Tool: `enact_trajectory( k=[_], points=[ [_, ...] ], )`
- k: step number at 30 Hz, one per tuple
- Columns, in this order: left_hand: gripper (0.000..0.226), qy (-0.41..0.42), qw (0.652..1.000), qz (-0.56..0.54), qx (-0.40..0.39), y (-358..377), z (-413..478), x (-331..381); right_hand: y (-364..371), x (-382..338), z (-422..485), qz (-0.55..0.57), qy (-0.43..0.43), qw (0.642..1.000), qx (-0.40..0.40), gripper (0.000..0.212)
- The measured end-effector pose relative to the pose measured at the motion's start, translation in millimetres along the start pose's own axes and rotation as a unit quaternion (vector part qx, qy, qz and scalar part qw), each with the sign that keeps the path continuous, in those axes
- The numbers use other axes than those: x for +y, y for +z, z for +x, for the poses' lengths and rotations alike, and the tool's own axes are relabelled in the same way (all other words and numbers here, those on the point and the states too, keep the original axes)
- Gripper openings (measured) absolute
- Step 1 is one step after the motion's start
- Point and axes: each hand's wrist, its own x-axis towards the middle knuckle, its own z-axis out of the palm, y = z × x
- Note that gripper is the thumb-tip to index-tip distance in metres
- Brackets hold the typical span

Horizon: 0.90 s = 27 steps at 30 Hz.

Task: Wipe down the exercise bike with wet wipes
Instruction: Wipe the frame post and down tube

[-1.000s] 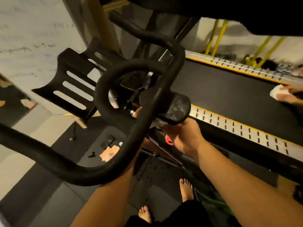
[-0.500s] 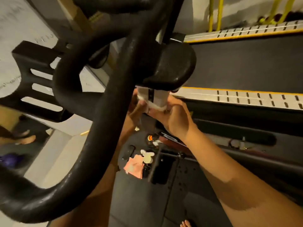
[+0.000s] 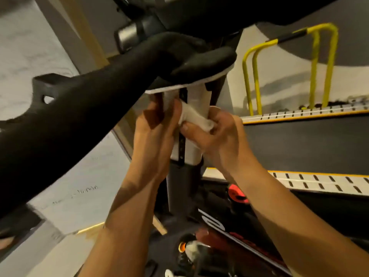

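Note:
The exercise bike's black handlebar [image 3: 79, 120] sweeps across the upper left. Under it runs the white handlebar post [image 3: 196, 96] with a black slotted strip, dropping into a dark sleeve [image 3: 179, 188]. A crumpled white wet wipe [image 3: 194, 115] lies against the post. My right hand [image 3: 217, 134] pinches the wipe from the right, thumb on its lower edge. My left hand [image 3: 153, 128] wraps the post from the left, fingertips touching the wipe. The red and black bike frame [image 3: 239, 242] shows below.
A treadmill with a black belt [image 3: 309, 144] and slotted white side rails [image 3: 319, 182] lies to the right. Yellow tube rails [image 3: 319, 66] stand behind it. A grey wall [image 3: 30, 47] is on the left. An orange knob [image 3: 182, 246] sits low on the frame.
The view has dropped lower and closer under the handlebar. Both hands have risen along the white post, and the wipe is now plainly visible between them.

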Motion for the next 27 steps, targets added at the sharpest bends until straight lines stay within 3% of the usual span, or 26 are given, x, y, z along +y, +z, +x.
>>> enact_trajectory(
  k=[4,9,11,13,19,22,25,27],
  points=[
    [0.019,0.051,0.997,0.060,-0.002,-2.9,3.4,-13.3,9.6,14.6,-10.5,-0.019,-0.059,0.998,-0.001,0.011],
    [0.017,0.089,0.992,0.089,-0.014,-8.4,8.6,-17.8,18.7,32.8,-18.9,-0.045,-0.108,0.993,0.027,0.053],
    [0.020,0.109,0.989,0.093,-0.024,-11.3,7.5,-18.0,15.5,28.5,-22.1,-0.033,-0.106,0.994,0.003,0.049],
    [0.028,0.111,0.984,0.131,-0.045,-15.2,2.1,-17.0,9.3,15.9,-19.1,0.023,-0.088,0.996,-0.002,0.032],
    [0.036,0.090,0.943,0.318,-0.037,-31.7,-6.3,-17.4,5.5,-41.7,10.5,0.184,-0.118,0.973,0.076,0.018],
    [0.030,0.095,0.963,0.252,-0.006,-23.3,-3.8,-7.5,13.7,-14.1,-6.6,0.150,-0.109,0.980,0.074,0.019],
    [0.036,0.108,0.980,0.157,0.056,-8.5,2.7,-7.9,17.1,22.1,-32.5,0.065,-0.086,0.994,0.004,0.022],
    [0.043,0.093,0.984,0.149,0.042,-5.0,0.8,-19.6,13.3,23.2,-30.9,0.034,-0.080,0.996,-0.008,0.023]
  ],
)
